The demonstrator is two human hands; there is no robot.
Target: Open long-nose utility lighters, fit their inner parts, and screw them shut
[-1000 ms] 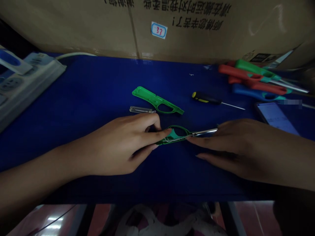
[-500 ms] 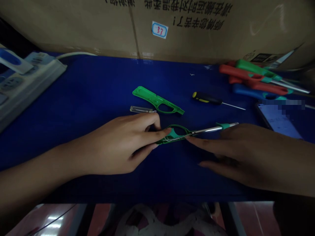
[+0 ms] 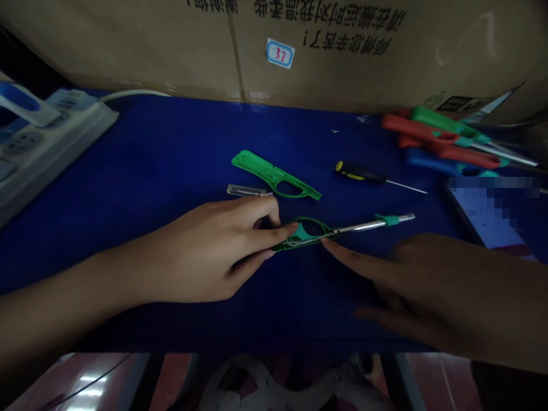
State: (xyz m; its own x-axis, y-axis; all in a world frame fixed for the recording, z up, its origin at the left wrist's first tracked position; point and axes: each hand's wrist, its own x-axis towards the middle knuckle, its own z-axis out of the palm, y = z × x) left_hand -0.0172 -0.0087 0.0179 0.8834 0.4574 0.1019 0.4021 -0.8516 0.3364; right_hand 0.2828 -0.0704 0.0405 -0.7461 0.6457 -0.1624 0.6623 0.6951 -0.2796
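On the blue table lies an opened long-nosed lighter [image 3: 319,226], its green half shell showing a teal trigger, a thin wire and a metal tube. My left hand [image 3: 214,248] pinches the handle end, which its fingers partly cover. The index fingertip of my right hand [image 3: 411,285] touches the shell's edge near the base of the tube; its other fingers are curled loosely beneath and blurred. Beyond my left hand are the loose green half shell [image 3: 261,165] and a clear fuel tank [image 3: 246,190]. A black-and-yellow screwdriver [image 3: 363,172] lies farther right.
Several assembled lighters [image 3: 445,140] are piled at the back right, near a phone [image 3: 492,214]. A power strip [image 3: 55,131] stands at the left. A cardboard box [image 3: 171,45] borders the back, and a tiny light scrap [image 3: 335,131] lies before it.
My right hand has lowered and drawn back slightly, uncovering the tube's tip, while its index fingertip stays at the shell. My left hand keeps its hold.
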